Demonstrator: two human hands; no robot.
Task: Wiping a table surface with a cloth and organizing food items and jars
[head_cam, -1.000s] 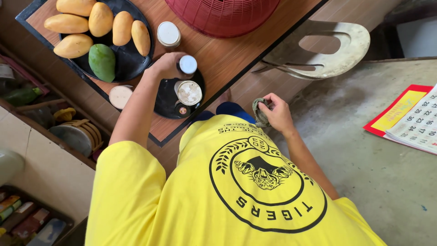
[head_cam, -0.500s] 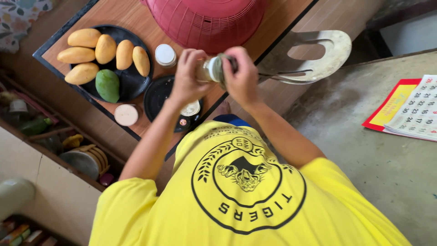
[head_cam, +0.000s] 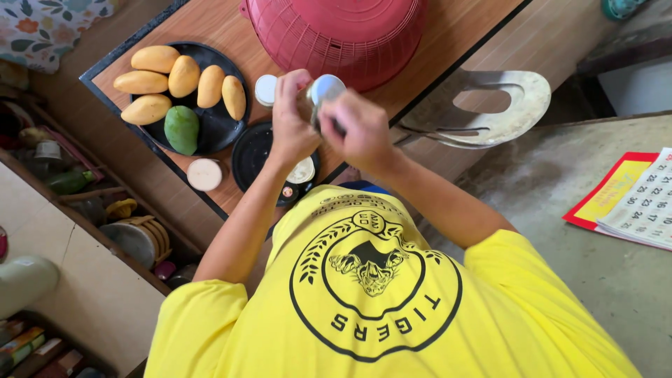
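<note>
Both hands are raised over the wooden table (head_cam: 231, 28). My left hand (head_cam: 290, 129) grips a small jar with a white lid (head_cam: 324, 89), tilted on its side. My right hand (head_cam: 358, 131) presses against the jar from the right, closed on a grey cloth that is almost wholly hidden under the fingers. Below the hands lies a small black tray (head_cam: 250, 152) with another open jar (head_cam: 303, 171) on it.
A black plate (head_cam: 213, 133) carries several yellow mangoes (head_cam: 183, 75) and one green mango (head_cam: 181, 129). Two white-lidded jars (head_cam: 265, 89) (head_cam: 204, 174) stand near it. A red upturned basket (head_cam: 336, 35) sits behind. A pale plastic chair (head_cam: 490, 112) and a calendar (head_cam: 633, 199) are at the right, cluttered shelves (head_cam: 133, 234) at the left.
My left hand lifted the jar off the black tray. My right hand came up from my side with the cloth and closed on the jar, which has since turned.
</note>
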